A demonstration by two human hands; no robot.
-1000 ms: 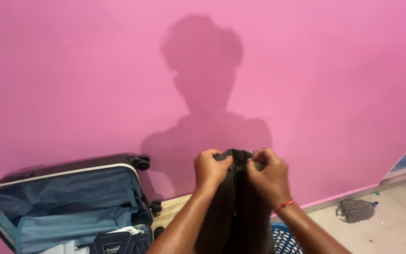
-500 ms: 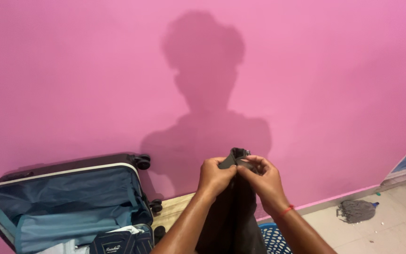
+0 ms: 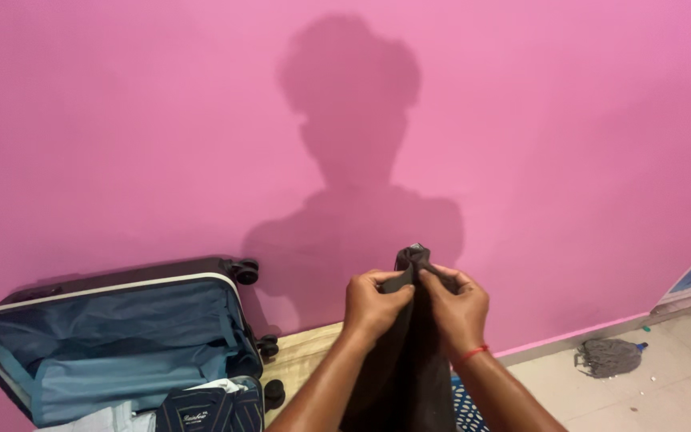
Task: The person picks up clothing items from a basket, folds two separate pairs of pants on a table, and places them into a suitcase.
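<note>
Both hands up at chest height: left hand [image 3: 376, 302] and right hand [image 3: 459, 308] pinch the dark garment's [image 3: 405, 368] top edge side by side, its length hanging straight down between the forearms.

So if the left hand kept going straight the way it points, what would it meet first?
Probably the pink wall: the left hand, gripping the dark garment, points forward and up, with nothing visible between, though depth is unclear.

Both hands [image 3: 417, 300] pinch dark garment [image 3: 409, 360] top — open suitcase [image 3: 121, 344] left.
</note>
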